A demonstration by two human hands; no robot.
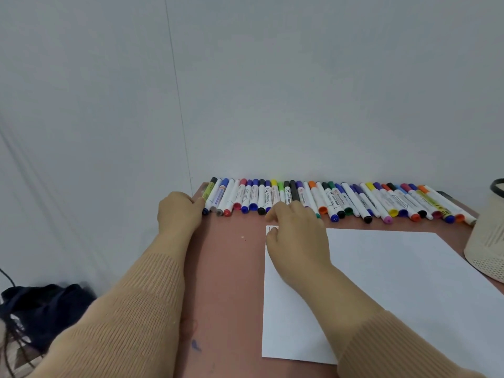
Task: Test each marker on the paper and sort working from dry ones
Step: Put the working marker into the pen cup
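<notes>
**Marker row, paper sheet and two hands on a reddish-brown table**

- Markers (351, 199): one long row along the far edge of the table (226, 268), at the foot of the pale wall (300, 91). They lie side by side, capped. Most barrels are white. Cap colours include blue, red, black, green, orange, yellow, purple and pink.
- Yellow-green marker (208, 190): at the far left end of the row, on the table's back left corner.
- Paper (409, 282): a blank white sheet lying flat on the table, nearer than the row and right of centre, apart from the markers.
- Left hand (178, 211): at the left end of the row, against the yellow-green marker. Only its back shows and the fingers are hidden, so its grip cannot be told.
- Right hand (297, 233): above the paper's far left corner, with bent fingers reaching the near ends of the markers at mid-row. It may be touching one, but whether it holds any cannot be told.
- Sleeves (131, 309): tan ribbed knit, on both forearms.
- Mesh pen holder (488, 241): cream, upright, at the right edge of the table beside the paper.
- Blue ink smear (195, 345): on the near part of the table.
- Dark bag (46, 309): on the floor to the left of the table.
</notes>
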